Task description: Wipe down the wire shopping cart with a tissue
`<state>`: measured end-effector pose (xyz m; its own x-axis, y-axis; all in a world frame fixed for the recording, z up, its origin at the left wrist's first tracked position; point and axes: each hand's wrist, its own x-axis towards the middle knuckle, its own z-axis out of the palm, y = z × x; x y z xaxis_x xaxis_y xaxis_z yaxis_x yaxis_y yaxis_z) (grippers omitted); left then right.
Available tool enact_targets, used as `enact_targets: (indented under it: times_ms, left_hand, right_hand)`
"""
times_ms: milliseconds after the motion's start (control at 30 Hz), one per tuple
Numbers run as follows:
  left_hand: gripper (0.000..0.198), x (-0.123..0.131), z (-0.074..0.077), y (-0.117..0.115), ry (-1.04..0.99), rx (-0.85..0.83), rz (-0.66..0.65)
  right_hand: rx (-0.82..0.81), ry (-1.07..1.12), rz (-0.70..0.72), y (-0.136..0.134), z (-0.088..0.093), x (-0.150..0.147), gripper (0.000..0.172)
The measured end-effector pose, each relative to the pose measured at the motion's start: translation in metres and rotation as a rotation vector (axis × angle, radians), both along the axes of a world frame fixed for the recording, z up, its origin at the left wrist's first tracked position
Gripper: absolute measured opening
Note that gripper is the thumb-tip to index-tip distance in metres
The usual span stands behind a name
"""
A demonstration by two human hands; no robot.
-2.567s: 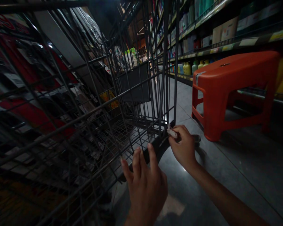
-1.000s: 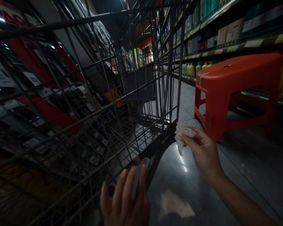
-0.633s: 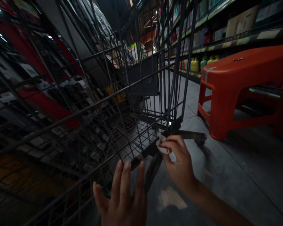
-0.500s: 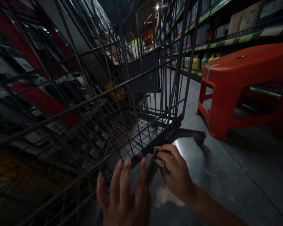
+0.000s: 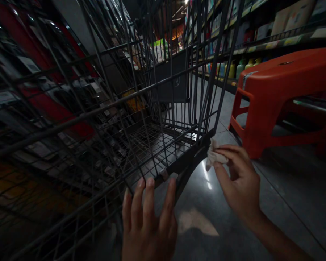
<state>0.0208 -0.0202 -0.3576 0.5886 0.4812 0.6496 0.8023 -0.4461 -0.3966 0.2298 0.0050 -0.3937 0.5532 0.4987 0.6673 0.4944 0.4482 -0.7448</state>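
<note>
A dark wire shopping cart (image 5: pixel 176 159) fills the left and middle of the head view. My left hand (image 5: pixel 150 221) is spread, its fingertips at the cart's lower frame beside a small pale clip (image 5: pixel 163 174); whether they press on the bar I cannot tell. My right hand (image 5: pixel 240 177) pinches a crumpled white cloth or tissue (image 5: pixel 216 156) between thumb and fingers. That cloth is at the outer side of the cart's lower frame bar, near its corner.
An orange plastic stool (image 5: pixel 282 79) stands to the right on the grey tiled floor (image 5: pixel 277 217). Behind it run store shelves (image 5: pixel 271 43) with bottles and packages. Beyond the cart on the left hang dark and red packaged goods (image 5: pixel 57 116).
My right hand has moved right and away along the cart's lower bar with the white cloth. My left hand has shifted slightly right in view, its fingers still spread.
</note>
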Motion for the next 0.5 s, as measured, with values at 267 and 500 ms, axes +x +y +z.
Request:
enact_targets:
  times_ms: [267, 500]
  left_hand:
    - [0.071, -0.001, 0.001, 0.004, 0.038, 0.029, 0.001]
    - [0.072, -0.001, 0.002, 0.004, 0.047, 0.04, 0.011]
  right_hand:
    - [0.063, -0.211, 0.14, 0.019, -0.02, -0.02, 0.038]
    - [-0.057, 0.062, -0.09, 0.028, -0.031, 0.014, 0.025]
